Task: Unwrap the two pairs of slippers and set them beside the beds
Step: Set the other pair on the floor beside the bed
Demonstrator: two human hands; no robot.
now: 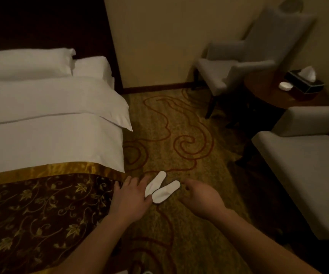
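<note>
Slippers, two flat white cloth ones (162,188), lie on the swirl-patterned gold carpet (189,135) just beside the white-sheeted bed (50,119). Left hand (133,196) and right hand (201,196) flank them, fingers spread, empty. Grey armchairs (308,161) stand well apart across open floor.

Both hands, left (133,196) and right (201,196), hover spread-fingered around white slippers (162,189) on carpet (179,125) beside the bed (50,123).
</note>
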